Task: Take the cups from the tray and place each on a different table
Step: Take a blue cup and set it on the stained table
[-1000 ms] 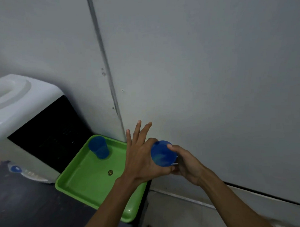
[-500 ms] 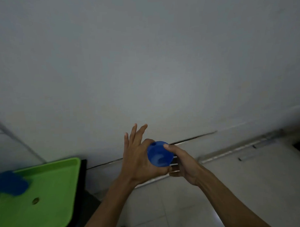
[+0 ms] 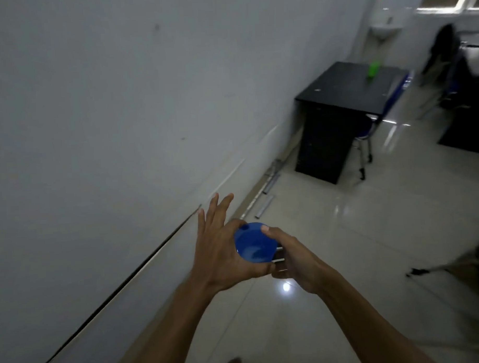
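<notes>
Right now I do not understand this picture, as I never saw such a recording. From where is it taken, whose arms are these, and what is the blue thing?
The picture comes from a camera worn on a person's head, looking forward and down, so the two arms are that person's own. There is no machine. Both hands hold one blue cup between them: the left hand lies against its side with fingers spread, the right hand curls round it. The person stands on a shiny tiled floor beside a grey wall. Farther off stands a black table with a green thing on top, too blurred to name.
</notes>
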A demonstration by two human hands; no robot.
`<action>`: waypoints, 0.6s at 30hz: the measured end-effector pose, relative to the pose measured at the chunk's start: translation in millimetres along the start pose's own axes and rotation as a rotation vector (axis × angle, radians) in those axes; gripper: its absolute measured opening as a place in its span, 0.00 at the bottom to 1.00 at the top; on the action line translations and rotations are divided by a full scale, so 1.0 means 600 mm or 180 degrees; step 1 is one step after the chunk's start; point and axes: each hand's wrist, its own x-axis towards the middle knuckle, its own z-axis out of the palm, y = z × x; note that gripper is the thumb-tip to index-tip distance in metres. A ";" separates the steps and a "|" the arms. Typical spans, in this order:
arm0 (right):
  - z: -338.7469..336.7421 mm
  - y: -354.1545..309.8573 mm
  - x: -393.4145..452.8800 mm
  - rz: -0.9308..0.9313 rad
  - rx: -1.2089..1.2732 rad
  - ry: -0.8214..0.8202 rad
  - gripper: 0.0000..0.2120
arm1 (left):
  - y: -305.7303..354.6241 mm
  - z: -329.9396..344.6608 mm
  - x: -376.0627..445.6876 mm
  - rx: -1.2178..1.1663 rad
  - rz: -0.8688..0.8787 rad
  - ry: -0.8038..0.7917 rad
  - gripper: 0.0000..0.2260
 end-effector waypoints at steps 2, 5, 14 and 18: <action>-0.047 0.001 0.003 0.0051 0.0137 0.0257 0.30 | 0.013 0.037 0.048 -0.0157 0.0198 -0.0179 0.34; -0.112 -0.004 0.021 0.0117 0.0309 0.0582 0.28 | 0.031 0.089 0.120 -0.0297 0.0482 -0.0363 0.34; -0.255 -0.050 0.091 -0.0069 0.0722 0.1332 0.30 | 0.071 0.189 0.333 -0.0610 0.1116 -0.0826 0.34; -0.307 -0.071 0.126 -0.0077 0.0943 0.1624 0.31 | 0.091 0.223 0.415 -0.0698 0.1311 -0.0964 0.34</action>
